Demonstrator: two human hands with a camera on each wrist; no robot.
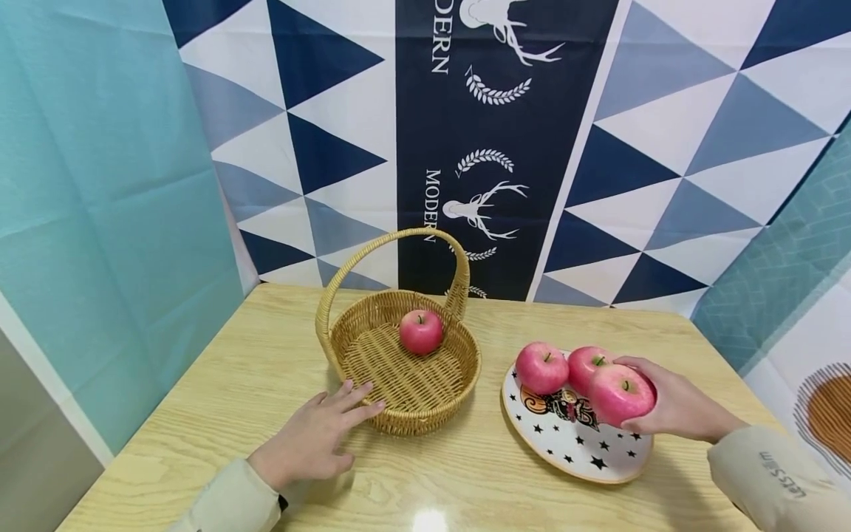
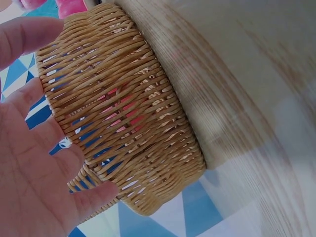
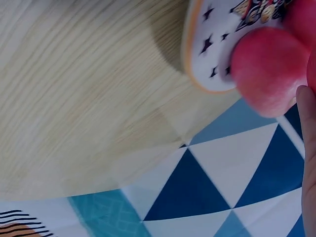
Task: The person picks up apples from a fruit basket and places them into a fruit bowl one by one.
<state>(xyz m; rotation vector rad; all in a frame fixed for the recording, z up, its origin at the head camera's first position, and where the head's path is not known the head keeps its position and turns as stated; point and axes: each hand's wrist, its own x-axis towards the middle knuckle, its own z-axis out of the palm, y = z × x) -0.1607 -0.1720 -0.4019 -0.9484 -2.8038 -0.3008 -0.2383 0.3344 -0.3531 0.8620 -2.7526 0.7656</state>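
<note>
A wicker basket (image 1: pixel 399 421) with a tall arched handle stands left of centre, and one red apple (image 1: pixel 421 332) lies inside it. My left hand (image 1: pixel 319 437) is at the basket's near left rim, its fingers spread and fairly straight; in the left wrist view the fingertips (image 2: pixel 101 193) lie along the woven wall (image 2: pixel 123 98). Over a plate with black stars (image 1: pixel 565 451), my right hand (image 1: pixel 678 403) grips a red apple (image 1: pixel 622 395) from its right side. Two more apples sit towards the plate's back, one at the left (image 1: pixel 541 368) and one partly hidden behind the gripped apple (image 1: pixel 585 363).
The wooden table (image 1: pixel 425 480) runs back to a hanging cloth (image 1: pixel 346 140) with triangles and deer heads. Teal cloth (image 1: pixel 113 185) hangs on the left. A striped round thing with a brown middle (image 1: pixel 831 414) shows at the right edge, beyond the table.
</note>
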